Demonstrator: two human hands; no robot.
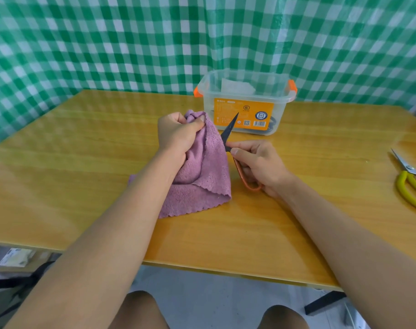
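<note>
1. We see a green-and-white checked curtain (107,43) hanging across the whole background behind the table.
2. The wooden table (71,162) fills the middle of the view, and everything we describe lies on or just above it.
3. The purple cloth (202,176) sits at the table's centre. Its lower part is spread on the wood, and its top is pulled up into a peak.
4. A clear plastic box (281,108) with orange clips and an orange label stands at the far edge, just behind the cloth.
5. The left hand (176,134) is closed in a fist around the bunched top of the cloth and holds it up.
6. The right hand (259,162) grips the thread snips, with thumb and forefinger pinching near the base of the blades.
7. Yellow-handled scissors (411,184) lie shut on the right edge of the table, well apart from both hands.
8. The thread snips (228,130) have an orange loop handle and dark blades. The blades point up and away, just beside the cloth's right side. We cannot tell whether they touch it.
</note>
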